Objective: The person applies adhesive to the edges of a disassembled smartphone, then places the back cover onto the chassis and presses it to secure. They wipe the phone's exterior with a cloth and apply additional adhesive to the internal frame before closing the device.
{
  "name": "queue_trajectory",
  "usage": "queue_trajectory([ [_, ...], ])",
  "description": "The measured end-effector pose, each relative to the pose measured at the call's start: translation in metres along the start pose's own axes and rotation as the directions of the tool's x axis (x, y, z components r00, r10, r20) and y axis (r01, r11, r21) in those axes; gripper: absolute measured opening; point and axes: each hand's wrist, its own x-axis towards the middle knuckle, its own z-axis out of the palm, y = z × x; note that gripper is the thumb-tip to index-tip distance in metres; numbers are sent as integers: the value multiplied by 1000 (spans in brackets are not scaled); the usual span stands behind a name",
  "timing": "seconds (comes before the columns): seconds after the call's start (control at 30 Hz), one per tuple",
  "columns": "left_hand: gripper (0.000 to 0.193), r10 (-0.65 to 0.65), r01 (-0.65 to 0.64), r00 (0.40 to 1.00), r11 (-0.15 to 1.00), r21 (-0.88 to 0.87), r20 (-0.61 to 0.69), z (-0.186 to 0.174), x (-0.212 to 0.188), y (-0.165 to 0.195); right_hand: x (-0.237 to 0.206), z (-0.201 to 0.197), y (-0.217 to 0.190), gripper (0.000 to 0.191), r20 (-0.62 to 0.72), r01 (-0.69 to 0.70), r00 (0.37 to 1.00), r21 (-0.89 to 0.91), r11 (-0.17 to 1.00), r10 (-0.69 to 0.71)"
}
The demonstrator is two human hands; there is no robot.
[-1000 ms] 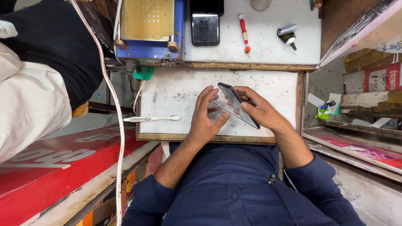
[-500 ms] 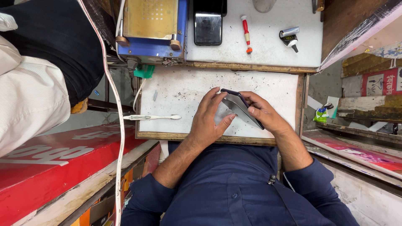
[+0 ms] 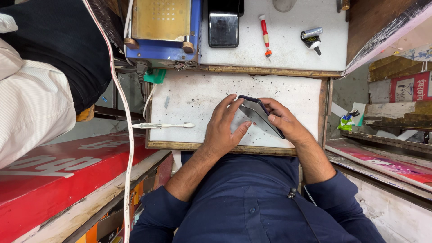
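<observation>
Gripping phone (image 3: pixel 260 116), 2 hands

glossy glass phone (image 3: pixel 260 116), scuffed matt worktop (image 3: pixel 193 96)

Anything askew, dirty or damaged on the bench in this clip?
The white work board is strewn with dark specks. A white toothbrush overhangs its left edge. The phone between both hands shows no visible damage.

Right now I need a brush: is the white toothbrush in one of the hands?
No, the white toothbrush lies on the board, left of the left hand.
</observation>
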Motion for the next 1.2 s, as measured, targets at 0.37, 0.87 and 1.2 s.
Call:
queue_trajectory([
  [0.37,59,-5,3,1000,998,-55,-30,-2,-1,1,1,2,-2,88,24,18,1000,-4,1000,-18],
  [0.87,28,-491,600,799,621,505,-347,-102,-1,-65,0,6,-13,111,129,-65,991,340,938,22],
  [1.2,12,-344,446,889,803,396,-303,-97,0,-61,11,-11,29,107,202,-79,976,663,744,-77],
])
